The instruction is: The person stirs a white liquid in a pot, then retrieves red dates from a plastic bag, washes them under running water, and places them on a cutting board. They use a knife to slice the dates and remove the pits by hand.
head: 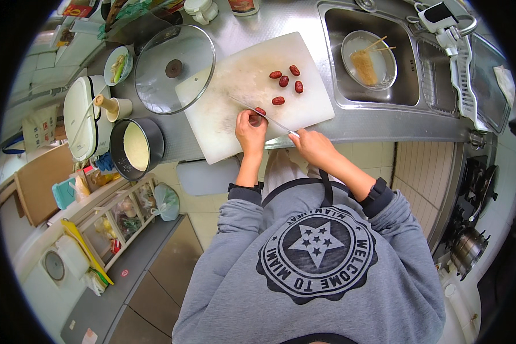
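On a white cutting board (228,77), my left hand (251,131) holds a red date (260,111) near the board's front edge. My right hand (314,146) grips the handle of a kitchen knife (271,119). Its blade slants up to the left and lies over or against that date; whether it has cut in, I cannot tell. Several more red dates (284,81) lie loose on the board, to the right of and beyond my left hand.
A glass lid (163,88) overlaps the board's left side. Left of the board stand a dark pot (158,146), a white appliance (79,118) and a bowl with green and pale pieces (118,66). A steel sink (406,92) at right holds a bowl (347,41) with a tan block and sticks.
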The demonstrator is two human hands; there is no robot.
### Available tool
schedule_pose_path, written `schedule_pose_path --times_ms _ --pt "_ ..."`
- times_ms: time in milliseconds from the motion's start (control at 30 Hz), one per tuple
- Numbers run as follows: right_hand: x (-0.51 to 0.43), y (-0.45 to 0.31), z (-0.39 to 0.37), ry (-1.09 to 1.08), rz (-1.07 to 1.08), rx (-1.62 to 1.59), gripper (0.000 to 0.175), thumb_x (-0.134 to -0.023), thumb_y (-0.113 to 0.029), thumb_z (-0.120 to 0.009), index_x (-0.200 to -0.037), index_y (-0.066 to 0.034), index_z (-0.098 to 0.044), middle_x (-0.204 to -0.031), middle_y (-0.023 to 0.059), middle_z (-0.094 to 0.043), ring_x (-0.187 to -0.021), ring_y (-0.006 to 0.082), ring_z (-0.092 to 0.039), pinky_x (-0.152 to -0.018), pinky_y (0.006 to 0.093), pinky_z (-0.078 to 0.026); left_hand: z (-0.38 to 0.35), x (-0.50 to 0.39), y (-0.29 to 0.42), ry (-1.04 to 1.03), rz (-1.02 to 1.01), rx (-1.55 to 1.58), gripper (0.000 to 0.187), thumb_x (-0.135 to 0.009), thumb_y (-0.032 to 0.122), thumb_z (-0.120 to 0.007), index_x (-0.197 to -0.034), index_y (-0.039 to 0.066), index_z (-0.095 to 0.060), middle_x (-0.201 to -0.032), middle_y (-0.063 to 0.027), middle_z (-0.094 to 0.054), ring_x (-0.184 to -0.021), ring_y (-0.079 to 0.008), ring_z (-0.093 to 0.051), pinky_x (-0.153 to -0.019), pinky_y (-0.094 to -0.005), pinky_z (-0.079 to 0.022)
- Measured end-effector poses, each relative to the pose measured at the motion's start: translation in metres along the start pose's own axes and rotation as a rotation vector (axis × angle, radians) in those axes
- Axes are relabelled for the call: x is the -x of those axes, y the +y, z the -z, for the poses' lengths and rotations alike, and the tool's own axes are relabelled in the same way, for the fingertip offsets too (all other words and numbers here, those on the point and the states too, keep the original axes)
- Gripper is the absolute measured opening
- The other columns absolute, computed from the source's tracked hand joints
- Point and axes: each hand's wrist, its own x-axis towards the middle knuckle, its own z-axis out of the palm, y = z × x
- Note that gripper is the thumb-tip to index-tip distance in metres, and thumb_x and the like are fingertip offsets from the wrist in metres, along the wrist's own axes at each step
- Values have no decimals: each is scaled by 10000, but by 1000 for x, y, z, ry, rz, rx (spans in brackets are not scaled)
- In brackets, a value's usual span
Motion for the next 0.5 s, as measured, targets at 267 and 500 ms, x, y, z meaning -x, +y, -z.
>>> schedule_pose_path --times_ms 267,500 --pt "9 2 2 -19 -28 151 403 -897 -360 -452 -758 9 -535 -635 218 -590 -627 398 -592 -577 478 -473 -4 1 -4 30 23 -11 197 -632 49 -673 -767 23 -531 -752 -71 -559 -648 -196 -593 -606 -309 -474" --pt "-7 3 -8 8 15 105 406 -904 -371 -440 -796 9 -533 -658 237 -586 -634 414 -574 -582 492 -456 -1 0 -3 -2 5 -67 196 -658 100 -698 -753 21 -547 -752 -67 -579 -655 -182 -614 -626 -295 -484"
